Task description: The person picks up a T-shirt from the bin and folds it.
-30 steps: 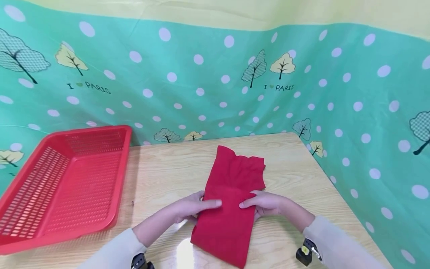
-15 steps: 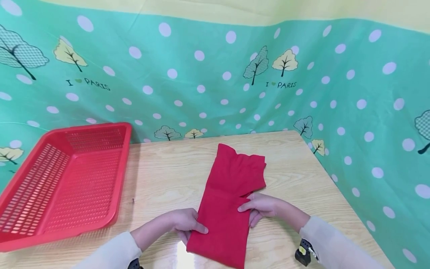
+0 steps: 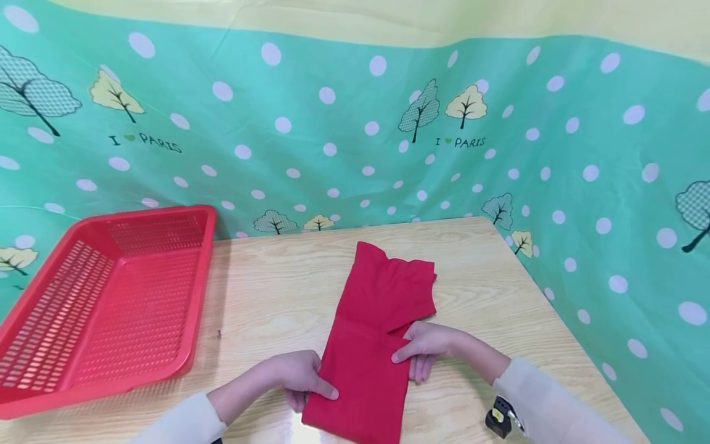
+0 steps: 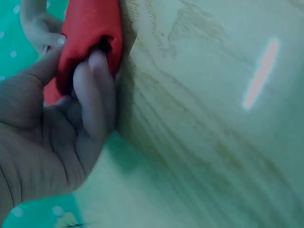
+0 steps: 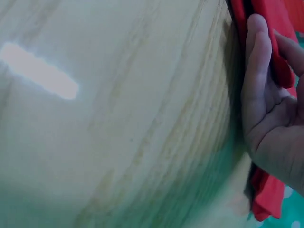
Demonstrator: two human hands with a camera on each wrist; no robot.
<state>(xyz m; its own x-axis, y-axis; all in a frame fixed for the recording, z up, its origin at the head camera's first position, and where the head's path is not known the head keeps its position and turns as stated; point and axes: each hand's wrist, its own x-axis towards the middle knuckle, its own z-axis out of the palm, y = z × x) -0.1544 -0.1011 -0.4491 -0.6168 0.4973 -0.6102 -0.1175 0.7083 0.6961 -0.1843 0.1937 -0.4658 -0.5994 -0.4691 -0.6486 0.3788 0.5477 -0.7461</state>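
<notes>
A folded red garment [image 3: 363,376] lies lengthwise on the table, its far part spreading into a short flared end at the right. My left hand [image 3: 302,376] pinches the near left edge, thumb on top and fingers beneath. In the left wrist view, the fingers of that hand [image 4: 71,114] reach between layers of the cloth. Opposite it, my right hand [image 3: 426,348] grips the right edge of the upper layer by the crease, thumb above. The right wrist view shows that hand's fingers [image 5: 259,71] slipped under the folded layer.
A red plastic basket [image 3: 202,296] with slotted walls stands at the left of the wooden table [image 3: 272,290]. A green dotted curtain [image 3: 310,111] hangs behind and along the right side. A small dark speck [image 3: 219,333] shows near the basket.
Both hands have shifted nearer along the cloth's edges, the left one further. The folded upper layer has slid a little nearer and left, and a gap has opened at the crease by the right hand.
</notes>
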